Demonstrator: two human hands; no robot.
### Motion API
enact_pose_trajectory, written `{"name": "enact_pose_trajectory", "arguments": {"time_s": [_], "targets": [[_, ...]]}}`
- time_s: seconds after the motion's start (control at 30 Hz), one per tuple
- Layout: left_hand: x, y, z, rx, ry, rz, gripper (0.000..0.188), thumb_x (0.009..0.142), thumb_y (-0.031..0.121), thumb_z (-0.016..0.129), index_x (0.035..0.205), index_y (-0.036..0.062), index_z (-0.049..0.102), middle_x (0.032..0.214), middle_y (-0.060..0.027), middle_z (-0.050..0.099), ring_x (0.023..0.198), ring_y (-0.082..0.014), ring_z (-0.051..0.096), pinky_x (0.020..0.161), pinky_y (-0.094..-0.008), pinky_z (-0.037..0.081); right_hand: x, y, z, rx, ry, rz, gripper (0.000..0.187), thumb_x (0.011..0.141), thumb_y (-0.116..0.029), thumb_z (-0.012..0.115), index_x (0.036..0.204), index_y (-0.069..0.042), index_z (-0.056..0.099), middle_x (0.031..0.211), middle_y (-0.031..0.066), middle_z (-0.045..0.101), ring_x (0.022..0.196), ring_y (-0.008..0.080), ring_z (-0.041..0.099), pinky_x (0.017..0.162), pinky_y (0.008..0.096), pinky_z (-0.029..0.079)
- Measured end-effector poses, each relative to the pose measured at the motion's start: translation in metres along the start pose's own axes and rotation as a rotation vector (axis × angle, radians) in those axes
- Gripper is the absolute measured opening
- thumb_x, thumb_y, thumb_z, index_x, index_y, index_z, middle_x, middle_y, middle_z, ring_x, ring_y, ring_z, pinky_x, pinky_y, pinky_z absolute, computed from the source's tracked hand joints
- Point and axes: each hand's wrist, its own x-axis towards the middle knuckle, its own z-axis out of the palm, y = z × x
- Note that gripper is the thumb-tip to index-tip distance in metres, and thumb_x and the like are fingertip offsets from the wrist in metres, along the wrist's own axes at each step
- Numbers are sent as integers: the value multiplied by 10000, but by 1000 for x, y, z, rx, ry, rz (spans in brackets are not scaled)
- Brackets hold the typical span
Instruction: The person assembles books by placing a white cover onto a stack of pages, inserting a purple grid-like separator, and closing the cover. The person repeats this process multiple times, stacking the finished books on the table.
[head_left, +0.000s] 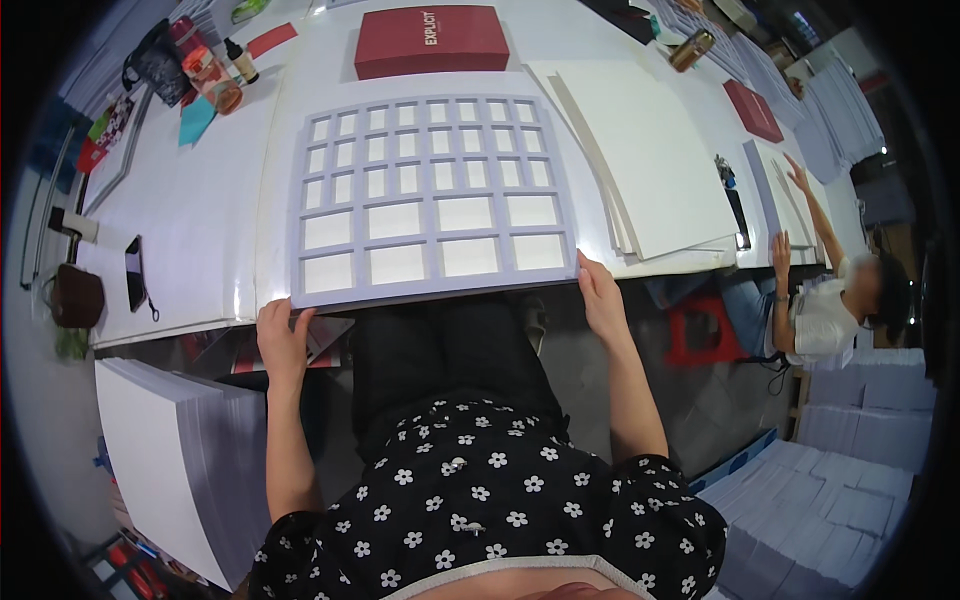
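Note:
A pale lavender grid tray with white-bottomed compartments lies on the white table in front of me. Its small compartments are at the far side and larger ones at the near side, and its near edge juts slightly past the table edge. My left hand is closed on the near left corner, thumb and fingers at the edge. At the near right corner, my right hand grips the tray's side. The undersides of both grips are hidden. Beyond the tray sits a closed dark red box.
White boards are stacked right of the tray. Bottles, a phone and a brown container stand or lie at left. A board stack rises below left. Another person works at right, near a red stool.

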Motion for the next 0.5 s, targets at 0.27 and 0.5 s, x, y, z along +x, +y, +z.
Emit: {"name": "enact_pose_trajectory", "arguments": {"time_s": [0.27, 0.5], "targets": [[-2, -1, 1, 26, -18, 9, 299, 823, 167, 762, 1038, -20, 670, 1022, -154, 640, 979, -339, 596, 844, -412, 481, 6, 4, -7, 219, -129, 121, 401, 1064, -204, 454, 1410, -10, 517, 1339, 103, 592, 1273, 173, 506, 1093, 299, 345], [-2, -6, 2, 28, -8, 54, 301, 820, 168, 768, 995, -43, 642, 1024, -175, 635, 981, -367, 588, 858, -430, 479, 4, 9, -13, 330, -113, 106, 391, 1035, -219, 507, 1343, 17, 560, 1237, 135, 636, 1175, 230, 579, 1020, 337, 426]]}}
